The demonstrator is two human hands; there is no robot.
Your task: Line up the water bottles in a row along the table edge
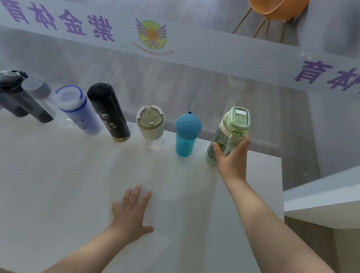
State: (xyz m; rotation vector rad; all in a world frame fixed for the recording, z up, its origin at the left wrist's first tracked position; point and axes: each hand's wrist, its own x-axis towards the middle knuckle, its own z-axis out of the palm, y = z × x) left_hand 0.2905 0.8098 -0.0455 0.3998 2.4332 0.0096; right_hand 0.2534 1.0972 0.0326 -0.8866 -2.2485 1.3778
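Several bottles stand in a row along the far edge of the white table (pixel 51 187). At the right end is a green bottle (pixel 228 131), and my right hand (pixel 232 161) is wrapped around its lower body. To its left stand a blue bottle (pixel 186 135), a beige-lidded cup (pixel 150 125), a tall black flask (pixel 108 111), a blue-and-white bottle (pixel 79 108), a clear grey-capped bottle (pixel 41 93) and dark bottles (pixel 11 92) at the far left. My left hand (pixel 132 214) lies flat on the table, fingers spread, holding nothing.
A glass wall with purple lettering (pixel 52 17) and a round logo (pixel 151 34) runs just behind the bottles. An orange chair (pixel 271 5) stands beyond the glass. The table's right edge (pixel 280 196) drops off beside my right arm.
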